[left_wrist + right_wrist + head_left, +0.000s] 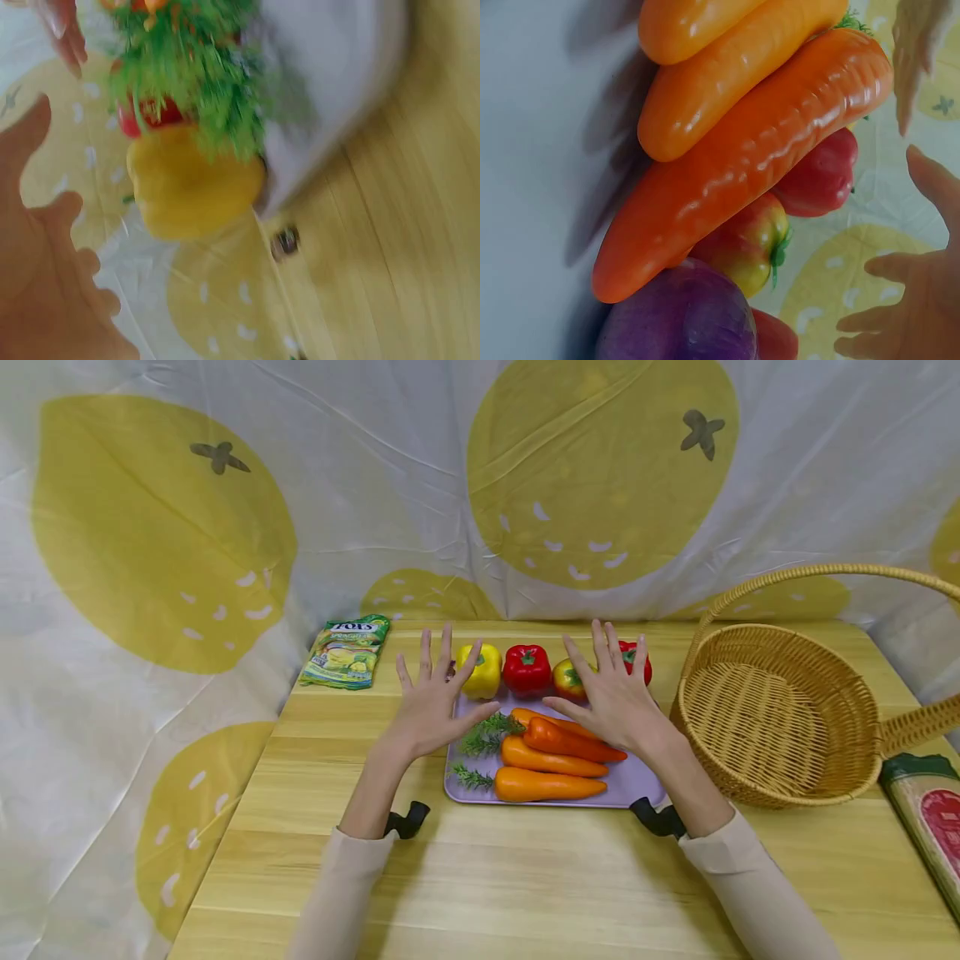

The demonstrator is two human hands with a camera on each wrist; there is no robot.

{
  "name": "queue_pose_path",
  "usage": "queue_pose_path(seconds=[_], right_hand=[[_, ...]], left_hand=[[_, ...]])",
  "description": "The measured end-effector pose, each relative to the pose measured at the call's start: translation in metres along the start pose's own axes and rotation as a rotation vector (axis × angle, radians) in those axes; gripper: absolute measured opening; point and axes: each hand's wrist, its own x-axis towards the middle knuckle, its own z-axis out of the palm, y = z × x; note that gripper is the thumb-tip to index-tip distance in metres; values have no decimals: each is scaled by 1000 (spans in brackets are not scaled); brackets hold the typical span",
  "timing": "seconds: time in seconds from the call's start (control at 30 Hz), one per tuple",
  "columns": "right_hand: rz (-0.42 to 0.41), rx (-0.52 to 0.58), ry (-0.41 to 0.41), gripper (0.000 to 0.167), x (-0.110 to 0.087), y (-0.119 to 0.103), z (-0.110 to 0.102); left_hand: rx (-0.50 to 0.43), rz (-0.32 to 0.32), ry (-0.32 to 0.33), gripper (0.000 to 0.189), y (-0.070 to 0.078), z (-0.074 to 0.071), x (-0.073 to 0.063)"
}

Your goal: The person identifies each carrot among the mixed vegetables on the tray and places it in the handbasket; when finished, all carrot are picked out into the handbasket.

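My left hand (427,710) is held over the left edge of a lavender tray (630,783), fingers spread and holding nothing. Over the tray's right side my right hand (618,702) is likewise spread and empty. Between and below them lie several orange carrots (551,783) with feathery green tops (480,739). Behind these sit a yellow bell pepper (483,675), a red bell pepper (527,670) and a red-yellow pepper (567,683). Fingers of the right hand partly cover another red pepper (628,653). A round purple vegetable (679,315) shows in the right wrist view, hidden in the head view.
A wicker basket (693,752) with a tall handle stands right of the tray. Beyond it, a grain packet (926,827) lies at the table's right edge. The green soup packet (348,652) rests at the back left. A lemon-print cloth (420,485) hangs behind the wooden table (525,877).
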Motion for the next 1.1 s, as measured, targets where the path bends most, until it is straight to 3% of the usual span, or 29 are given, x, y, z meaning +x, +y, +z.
queue_pose_path(seconds=[0.3, 0.53, 0.83, 1.1], right_hand=[[12, 32, -18, 96, 0, 2, -2], [8, 31, -49, 98, 0, 4, -3], [-2, 27, -61, 98, 0, 3, -3], [9, 48, -65, 97, 0, 4, -3]], left_hand=[[-109, 31, -79, 99, -32, -1, -25], [-226, 32, -247, 110, -50, 3, -42], [-269, -27, -393, 132, -55, 6, -50], [-222, -78, -424, 134, -51, 12, -47]])
